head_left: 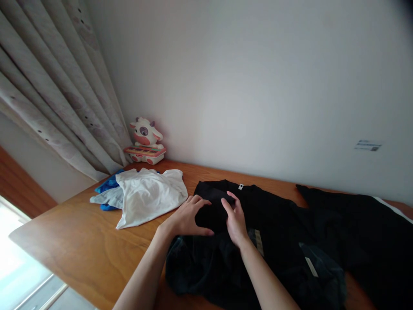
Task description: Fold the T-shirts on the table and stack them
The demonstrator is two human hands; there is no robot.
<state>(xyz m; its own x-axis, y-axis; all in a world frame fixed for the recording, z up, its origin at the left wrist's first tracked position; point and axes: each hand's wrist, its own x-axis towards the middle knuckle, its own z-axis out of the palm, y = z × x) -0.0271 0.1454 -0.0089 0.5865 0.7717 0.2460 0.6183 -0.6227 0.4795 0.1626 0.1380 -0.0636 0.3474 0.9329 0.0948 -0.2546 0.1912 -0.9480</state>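
Observation:
My left hand (187,216) curves around the left side of a folded black cloth (213,212), thumb low and fingers over the top. On its right side my right hand (236,220) grips the same cloth between thumb and fingers. Its exact kind is hard to make out against the dark fabric around it. Behind and under it lies a black garment (274,206) with a small white neck label (240,187). A dark, patterned garment (196,262) spreads in front, partly hidden by my forearms.
To the left lies a white shirt (151,193) over blue cloth (109,185). A cow-shaped toy keyboard (145,144) stands at the wall by the curtain (61,82). Another black garment (371,232) with a white stripe covers the right of the wooden table (106,245).

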